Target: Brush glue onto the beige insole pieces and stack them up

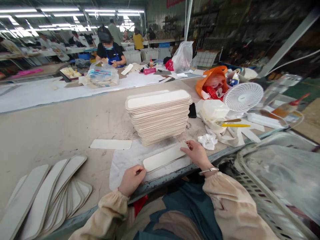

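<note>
A long cream-coloured strip with rounded ends (163,157) lies over a white sheet (120,163) at the table's near edge. My left hand (132,180) pinches its left end between thumb and fingers. At the other end, my right hand (197,153) grips the strip's corner, thumb toward me. Just beyond stands a tall stack of similar strips (160,116). One single strip (111,144) lies flat to the left of the stack. Farther left, several more strips (55,193) are fanned out in an overlapping pile.
On the right are crumpled tissue (208,141), a yellow-handled tool (236,125), a white fan (243,96) and an orange bag (212,81). A plastic basket (240,160) stands beside the table's right edge. A co-worker (110,50) sits across the table.
</note>
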`<state>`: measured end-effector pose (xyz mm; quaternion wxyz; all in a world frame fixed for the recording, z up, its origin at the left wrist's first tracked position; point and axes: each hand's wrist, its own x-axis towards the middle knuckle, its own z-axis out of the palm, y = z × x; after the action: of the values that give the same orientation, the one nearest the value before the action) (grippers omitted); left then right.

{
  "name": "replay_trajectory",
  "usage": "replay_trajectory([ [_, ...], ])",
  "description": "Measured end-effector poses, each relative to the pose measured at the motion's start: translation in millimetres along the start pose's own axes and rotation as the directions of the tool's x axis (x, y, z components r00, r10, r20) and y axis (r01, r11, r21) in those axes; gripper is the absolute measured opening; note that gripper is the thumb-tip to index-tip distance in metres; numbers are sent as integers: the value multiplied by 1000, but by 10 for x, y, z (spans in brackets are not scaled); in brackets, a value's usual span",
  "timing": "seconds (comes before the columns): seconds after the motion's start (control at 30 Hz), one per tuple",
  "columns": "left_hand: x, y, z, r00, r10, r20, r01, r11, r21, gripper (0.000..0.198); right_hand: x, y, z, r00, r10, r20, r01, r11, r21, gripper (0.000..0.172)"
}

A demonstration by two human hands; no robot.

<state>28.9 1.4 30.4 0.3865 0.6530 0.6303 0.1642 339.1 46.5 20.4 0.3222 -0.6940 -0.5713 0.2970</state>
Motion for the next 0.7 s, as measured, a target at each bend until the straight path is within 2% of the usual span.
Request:
replay_trajectory([
  [0.1,-20,-36,-40,999,44,-16,-43,997,69,31,6,1,8,1000,-9,-6,9,1000,-27,32],
  [0.2,-56,-137,-72,975,172,-138,-145,971,188,26,32,53,28,1000,-26,-12,25,998,-59,34],
  [0.3,-73,-280,-72,899,377,-222,-310,907,285,18,48,89,41,999,-43,-8,42,996,-83,36],
  [0.43,-56,-411,-17,772,613,-167,-521,761,387,28,53,96,45,998,-65,-5,64,991,-114,37],
  [0.5,-46,-439,16,741,658,-132,-560,714,420,28,56,104,52,998,-69,-10,67,989,-133,37],
  [0.7,-29,-460,72,721,678,-141,-543,680,492,24,61,132,82,996,-79,-30,73,983,-171,37],
])
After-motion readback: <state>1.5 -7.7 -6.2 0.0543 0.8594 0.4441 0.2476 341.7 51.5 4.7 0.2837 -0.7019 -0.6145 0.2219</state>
